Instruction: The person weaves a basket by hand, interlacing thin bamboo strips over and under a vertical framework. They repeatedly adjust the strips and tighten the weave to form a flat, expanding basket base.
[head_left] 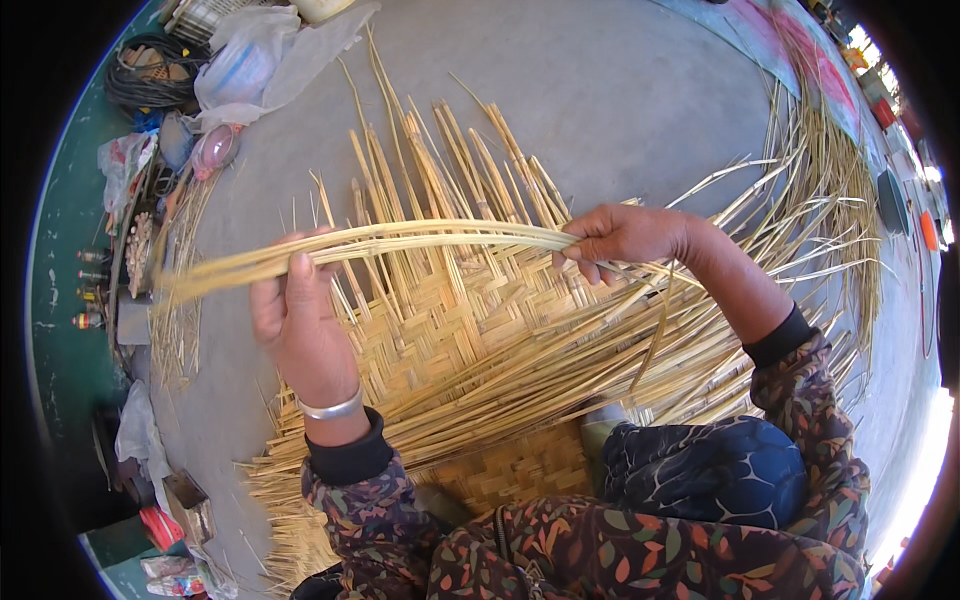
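Note:
A small bundle of pale split reed strips point(430, 238) stretches across in front of me, raised above a woven reed mat point(440, 320). My left hand point(300, 305), with a silver bangle at its wrist, has its thumb and fingers closed around the strips toward their left end, which is blurred. At the other end my right hand point(622, 240) pinches the strips between thumb and fingers. Beneath both hands, a heap of loose reed strips point(560, 370) lies across the mat. The mat's uneven reed ends point(440, 170) stick out at its far side.
More long reeds point(820, 200) are piled at the far right, by a pink and blue sheet point(790, 50). Along the left are plastic bags point(245, 75), a coil of black cable point(150, 75) and several small bottles point(92, 290). My knee point(710, 470) is bent at the near right.

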